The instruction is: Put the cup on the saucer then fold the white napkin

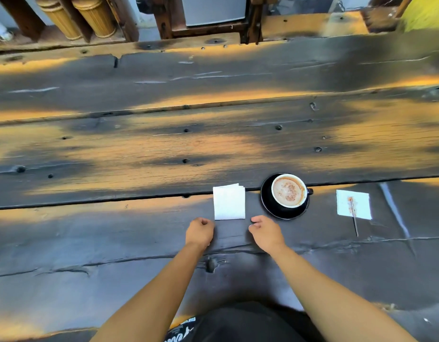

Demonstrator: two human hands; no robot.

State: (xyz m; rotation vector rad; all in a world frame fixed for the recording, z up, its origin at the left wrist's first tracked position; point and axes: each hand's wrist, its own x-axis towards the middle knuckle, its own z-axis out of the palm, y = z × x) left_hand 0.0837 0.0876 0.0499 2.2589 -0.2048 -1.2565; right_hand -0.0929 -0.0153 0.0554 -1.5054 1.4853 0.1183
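Head view looks down on a wide table of dark, weathered wooden planks [139, 149], streaked with patches of orange light. On the plank nearest the person a black ceramic cup [289, 191], filled with pale foamy coffee dusted with brown powder, stands upright on a round black saucer [270, 208], its small handle pointing to the right. Just left of the saucer, apart from it, lies the white paper napkin [229, 203], folded into a neat square with its layered edges showing along the far and right sides (the top corner fans slightly). The left hand [199, 232] rests near the napkin's near left corner, its fingers loosely curled under and holding nothing; whether it touches the table I cannot tell. The right hand [265, 232] sits near the napkin's near right corner, just in front of the saucer, fingers likewise loosely bent with nothing between them and no contact with the napkin or saucer. Well to the right of the cup lies a second white paper napkin [353, 204], flat and stained with a brown streak, and a thin brown stirring stick [354, 219] lies across it, its near end reaching past the napkin's edge onto the wood. Beyond the table's far edge stand two ribbed bamboo-coloured cylinders [78, 16].
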